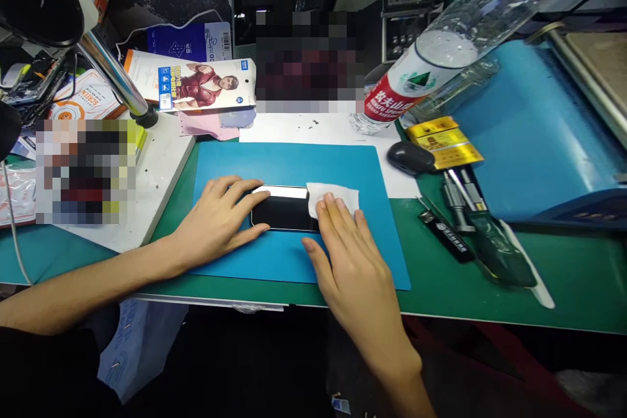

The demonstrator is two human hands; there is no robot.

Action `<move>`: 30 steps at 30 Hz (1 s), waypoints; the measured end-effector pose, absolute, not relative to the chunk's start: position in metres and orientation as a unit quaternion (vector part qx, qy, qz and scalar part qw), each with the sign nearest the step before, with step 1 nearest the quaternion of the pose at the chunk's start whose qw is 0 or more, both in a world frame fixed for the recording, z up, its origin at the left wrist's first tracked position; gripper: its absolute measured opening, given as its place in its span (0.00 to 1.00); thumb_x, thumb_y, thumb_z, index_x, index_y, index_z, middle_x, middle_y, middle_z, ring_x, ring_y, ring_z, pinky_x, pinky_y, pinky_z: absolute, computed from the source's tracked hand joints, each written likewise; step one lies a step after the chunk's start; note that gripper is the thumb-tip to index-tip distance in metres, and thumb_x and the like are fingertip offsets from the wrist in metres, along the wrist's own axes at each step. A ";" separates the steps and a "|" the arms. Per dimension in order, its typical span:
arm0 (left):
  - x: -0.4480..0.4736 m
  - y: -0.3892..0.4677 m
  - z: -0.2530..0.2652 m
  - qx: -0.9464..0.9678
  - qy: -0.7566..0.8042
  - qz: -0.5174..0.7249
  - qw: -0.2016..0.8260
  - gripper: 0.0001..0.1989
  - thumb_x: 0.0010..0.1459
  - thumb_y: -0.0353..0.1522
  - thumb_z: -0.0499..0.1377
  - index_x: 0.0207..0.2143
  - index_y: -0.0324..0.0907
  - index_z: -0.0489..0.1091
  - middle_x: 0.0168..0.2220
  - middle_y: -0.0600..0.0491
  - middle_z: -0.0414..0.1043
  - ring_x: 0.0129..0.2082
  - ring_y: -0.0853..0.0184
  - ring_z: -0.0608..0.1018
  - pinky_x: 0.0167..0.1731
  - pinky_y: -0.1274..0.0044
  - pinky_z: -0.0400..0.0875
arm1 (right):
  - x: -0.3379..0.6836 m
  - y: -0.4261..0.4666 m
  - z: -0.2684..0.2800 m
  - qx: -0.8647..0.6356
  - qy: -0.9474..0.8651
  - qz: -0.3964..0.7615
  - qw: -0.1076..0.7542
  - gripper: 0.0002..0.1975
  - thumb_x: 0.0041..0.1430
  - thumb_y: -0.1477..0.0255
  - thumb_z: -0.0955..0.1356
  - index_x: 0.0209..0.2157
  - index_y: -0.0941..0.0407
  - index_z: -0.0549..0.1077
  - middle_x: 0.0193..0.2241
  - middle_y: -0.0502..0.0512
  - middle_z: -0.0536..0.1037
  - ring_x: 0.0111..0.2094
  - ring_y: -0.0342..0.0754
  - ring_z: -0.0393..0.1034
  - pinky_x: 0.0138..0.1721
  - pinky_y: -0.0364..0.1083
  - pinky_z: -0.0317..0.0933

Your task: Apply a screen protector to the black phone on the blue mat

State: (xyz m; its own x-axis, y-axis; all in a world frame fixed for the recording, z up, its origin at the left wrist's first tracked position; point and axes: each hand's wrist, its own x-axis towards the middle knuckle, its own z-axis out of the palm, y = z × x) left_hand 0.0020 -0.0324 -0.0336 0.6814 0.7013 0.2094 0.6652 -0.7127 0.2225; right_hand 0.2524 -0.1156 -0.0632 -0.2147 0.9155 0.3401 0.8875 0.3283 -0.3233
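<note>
Green worktop [431, 300], overlaid with blue mat [289, 261]; bottle [426, 65] stood beyond mat's far right corner, printed box [208, 86] beyond its far left. Phone [284, 214]: laid mid-mat. Left hand [220, 215]: arched, phone edges grasped between thumb and fingers. Right hand [355, 261]: fingers unclenched, outstretched, laid flat on white cloth [344, 191] lapped over phone.

left hand [213, 217] holding a phone [281, 211], right hand [353, 268] flat on white cloth [317, 192], blue mat [284, 256] beneath

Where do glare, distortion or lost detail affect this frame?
Head view: a white strip, probably glare, along the far side of the phone; the bottle looks stretched toward the upper right, likely lens distortion; mosaic blocks hide detail at left and top centre.
</note>
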 end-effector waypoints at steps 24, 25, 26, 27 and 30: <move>-0.003 -0.028 -0.024 0.947 0.230 0.191 -0.121 0.13 0.75 0.33 0.60 0.56 0.37 0.77 0.58 0.45 0.81 0.56 0.58 0.85 0.45 0.71 0.84 | 0.307 -0.082 -0.044 -0.668 -0.673 -0.067 0.309 0.15 0.74 0.68 0.67 0.56 0.53 0.81 0.56 0.63 0.83 0.59 0.63 0.77 0.60 0.60 0.70; -0.003 -0.028 -0.024 0.947 0.218 0.194 -0.136 0.12 0.74 0.32 0.60 0.55 0.37 0.77 0.57 0.45 0.82 0.56 0.59 0.85 0.44 0.72 0.84 | 0.303 -0.082 -0.045 -0.668 -0.680 -0.069 0.293 0.16 0.75 0.67 0.67 0.58 0.55 0.79 0.59 0.64 0.81 0.63 0.65 0.74 0.64 0.64 0.66; -0.004 -0.028 -0.023 0.946 0.210 0.193 -0.154 0.12 0.75 0.32 0.60 0.55 0.36 0.78 0.56 0.46 0.82 0.56 0.60 0.85 0.42 0.73 0.84 | 0.297 -0.083 -0.045 -0.661 -0.685 -0.071 0.298 0.17 0.75 0.68 0.66 0.59 0.56 0.78 0.60 0.65 0.81 0.64 0.66 0.72 0.66 0.66 0.64; -0.004 -0.028 -0.022 0.944 0.207 0.191 -0.174 0.12 0.75 0.31 0.60 0.55 0.36 0.78 0.56 0.46 0.83 0.55 0.61 0.86 0.41 0.74 0.84 | 0.292 -0.083 -0.046 -0.650 -0.688 -0.063 0.316 0.17 0.75 0.68 0.67 0.59 0.56 0.78 0.59 0.64 0.81 0.63 0.64 0.73 0.66 0.66 0.64; -0.004 -0.029 -0.018 0.939 0.203 0.182 -0.211 0.13 0.74 0.32 0.61 0.55 0.31 0.77 0.56 0.44 0.82 0.54 0.61 0.86 0.40 0.75 0.84 | 0.278 -0.083 -0.050 -0.603 -0.707 0.020 0.368 0.16 0.75 0.69 0.67 0.59 0.52 0.78 0.57 0.59 0.83 0.59 0.57 0.77 0.63 0.59 0.70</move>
